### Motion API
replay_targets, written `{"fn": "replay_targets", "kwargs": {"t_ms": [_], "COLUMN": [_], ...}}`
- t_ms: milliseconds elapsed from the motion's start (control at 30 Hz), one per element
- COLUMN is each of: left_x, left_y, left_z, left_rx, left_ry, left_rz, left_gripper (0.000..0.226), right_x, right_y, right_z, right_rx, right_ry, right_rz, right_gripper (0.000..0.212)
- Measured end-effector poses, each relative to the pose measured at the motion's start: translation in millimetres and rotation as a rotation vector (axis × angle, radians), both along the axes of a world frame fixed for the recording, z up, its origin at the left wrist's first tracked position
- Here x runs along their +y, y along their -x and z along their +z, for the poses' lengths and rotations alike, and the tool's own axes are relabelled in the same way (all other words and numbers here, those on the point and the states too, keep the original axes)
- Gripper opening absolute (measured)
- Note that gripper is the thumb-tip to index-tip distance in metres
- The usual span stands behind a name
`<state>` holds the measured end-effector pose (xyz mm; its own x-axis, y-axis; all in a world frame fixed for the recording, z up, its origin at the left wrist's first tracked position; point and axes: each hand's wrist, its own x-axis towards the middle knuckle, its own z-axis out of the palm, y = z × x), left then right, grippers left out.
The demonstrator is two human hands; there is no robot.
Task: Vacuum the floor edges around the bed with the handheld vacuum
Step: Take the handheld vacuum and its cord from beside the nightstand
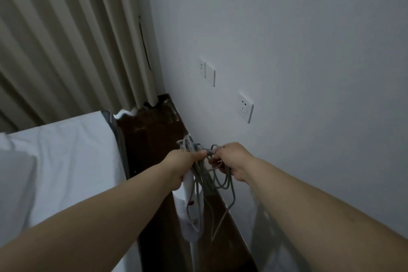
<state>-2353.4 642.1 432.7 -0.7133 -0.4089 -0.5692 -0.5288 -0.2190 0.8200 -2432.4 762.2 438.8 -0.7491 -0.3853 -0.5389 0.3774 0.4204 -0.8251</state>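
Observation:
A white handheld vacuum (191, 216) stands upright in the narrow gap between the bed and the wall. My left hand (183, 165) grips its handle at the top. A grey power cord (220, 180) hangs in tangled loops beside the handle. My right hand (231, 160) pinches the cord bundle just right of my left hand. The bed (64, 161), covered in a white sheet, lies to the left. Dark wooden floor (150, 139) runs along the bed's edge toward the corner.
A white wall fills the right side, with a socket (244, 107) low down and a switch plate (209, 74) beside another socket farther back. Beige curtains (66, 39) hang at the back left down to the floor.

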Motion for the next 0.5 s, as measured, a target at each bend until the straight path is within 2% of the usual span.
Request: {"fn": "replay_targets", "kwargs": {"t_ms": [100, 200, 300, 333, 500], "left_x": [-18.4, -45.5, -79.1, -95.0, -146.6], "left_y": [16.1, 39.7, 71.0, 85.2, 133.9], "left_z": [-5.8, -13.0, -26.2, -33.0, -45.7], "left_rx": [-0.012, -0.036, -0.062, -0.069, -0.11], "left_ry": [-0.01, -0.026, -0.038, -0.042, -0.047], "left_rz": [0.054, 0.078, 0.066, 0.051, -0.037], "left_gripper": [0.024, 0.028, 0.034, 0.034, 0.022], "right_x": [-16.7, -42.8, -69.1, -83.8, -139.3], "right_y": [19.0, 41.7, 68.8, 80.0, 116.6], "right_z": [-4.4, -10.4, -15.8, -17.9, -30.5], "right_rx": [-0.02, 0.059, 0.169, 0.179, 0.165], "right_ry": [-0.006, -0.012, -0.015, -0.02, -0.122], "right_rz": [0.003, 0.004, 0.02, 0.027, -0.038], "right_gripper": [0.025, 0.016, 0.053, 0.055, 0.027]}}
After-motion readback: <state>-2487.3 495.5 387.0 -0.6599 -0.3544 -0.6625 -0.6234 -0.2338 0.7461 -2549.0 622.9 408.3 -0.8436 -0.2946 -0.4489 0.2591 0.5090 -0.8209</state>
